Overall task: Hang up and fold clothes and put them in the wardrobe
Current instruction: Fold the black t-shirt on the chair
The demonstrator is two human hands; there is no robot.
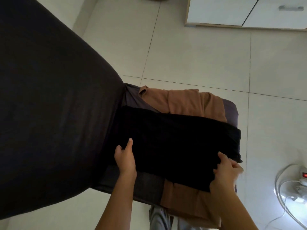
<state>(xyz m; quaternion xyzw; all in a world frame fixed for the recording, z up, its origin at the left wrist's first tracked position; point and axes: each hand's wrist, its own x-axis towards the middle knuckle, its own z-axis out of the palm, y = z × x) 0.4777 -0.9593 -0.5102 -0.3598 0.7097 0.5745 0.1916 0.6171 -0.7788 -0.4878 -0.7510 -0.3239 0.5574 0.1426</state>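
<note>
A folded black garment (174,143) lay across a brown garment (187,102) on a dark cushion (144,185). The left hand (125,157) gripped its near left edge; the right hand (226,173) pinched its near right corner.

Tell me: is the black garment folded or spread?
Folded: the black garment lies as a straight-edged rectangle over the brown garment; left hand and right hand hold its near corners.
</note>
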